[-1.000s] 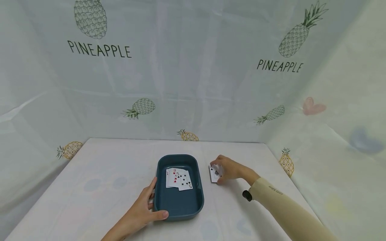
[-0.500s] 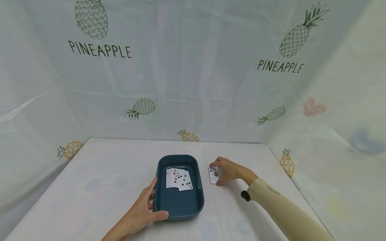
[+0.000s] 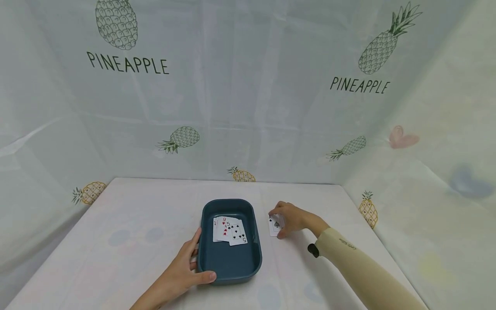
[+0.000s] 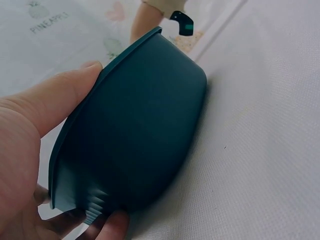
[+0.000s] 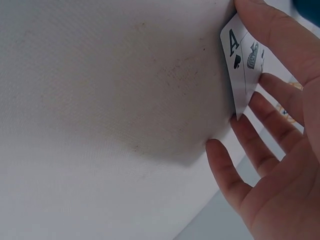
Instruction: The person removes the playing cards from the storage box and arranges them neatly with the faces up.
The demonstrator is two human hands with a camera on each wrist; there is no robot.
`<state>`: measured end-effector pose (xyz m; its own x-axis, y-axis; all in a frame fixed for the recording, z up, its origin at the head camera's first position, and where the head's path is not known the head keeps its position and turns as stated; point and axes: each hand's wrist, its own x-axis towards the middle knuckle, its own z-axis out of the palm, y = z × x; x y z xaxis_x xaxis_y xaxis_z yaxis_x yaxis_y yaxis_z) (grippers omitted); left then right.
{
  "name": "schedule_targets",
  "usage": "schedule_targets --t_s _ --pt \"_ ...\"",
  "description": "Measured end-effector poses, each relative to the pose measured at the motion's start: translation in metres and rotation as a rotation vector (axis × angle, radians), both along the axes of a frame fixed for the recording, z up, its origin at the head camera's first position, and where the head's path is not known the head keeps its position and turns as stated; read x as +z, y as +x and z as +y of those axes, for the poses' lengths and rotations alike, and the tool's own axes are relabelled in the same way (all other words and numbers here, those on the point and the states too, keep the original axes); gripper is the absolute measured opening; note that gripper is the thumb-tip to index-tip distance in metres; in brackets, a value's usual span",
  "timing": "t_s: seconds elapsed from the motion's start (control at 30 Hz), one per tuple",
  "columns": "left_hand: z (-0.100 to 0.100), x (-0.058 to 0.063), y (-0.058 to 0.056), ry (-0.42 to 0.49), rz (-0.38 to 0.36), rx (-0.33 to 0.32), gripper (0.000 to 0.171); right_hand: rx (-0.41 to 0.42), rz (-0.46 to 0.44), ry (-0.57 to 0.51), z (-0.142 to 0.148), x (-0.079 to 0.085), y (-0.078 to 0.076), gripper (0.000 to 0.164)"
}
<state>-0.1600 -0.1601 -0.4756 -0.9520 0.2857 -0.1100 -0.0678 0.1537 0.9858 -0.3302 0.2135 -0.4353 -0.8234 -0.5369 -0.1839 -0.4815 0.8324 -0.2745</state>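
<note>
- Found left hand (image 3: 184,265) at lower centre of frame, gripping blue tray (image 3: 230,261) by near left side; suspected skidding from any hard pull.
- Found loose cards (image 3: 237,234) overlapping inside blue tray, frame centre; judged sliding likely under tilt.
- Found ace of spades (image 3: 275,228) right of centre, just beside blue tray, pinched near opposite ends by right hand (image 3: 294,218); judged bowing or springing loose possible from over-squeezing.
- Could not tell lone ace or stack; suspected uneven lifting if stacked.

Tray (image 3: 230,261): dark teal, rounded corners, upright. Playing cards (image 3: 228,230): white, face up, overlapping on the tray's floor. Ace of spades (image 3: 275,228): face up, partly hidden, right of the tray.
</note>
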Motion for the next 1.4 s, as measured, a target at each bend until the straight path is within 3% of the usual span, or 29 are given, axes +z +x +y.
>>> schedule_targets --t_s 0.43,1.0,1.2,1.4 --pt "0.000 0.001 0.002 -0.063 -0.009 0.047 0.128 -0.005 -0.016 0.011 -0.001 0.002 -0.001 0.073" --pt "0.001 0.001 0.001 -0.033 -0.013 0.019 0.126 -0.034 -0.055 0.011 0.001 0.003 -0.007 0.078" --pt "0.002 0.001 0.001 -0.046 -0.016 0.025 0.127 -0.030 -0.071 -0.035 -0.001 0.013 -0.007 0.082" --pt "0.001 0.003 0.001 -0.079 -0.015 0.047 0.127 0.068 0.017 -0.175 -0.023 0.039 0.000 0.077"
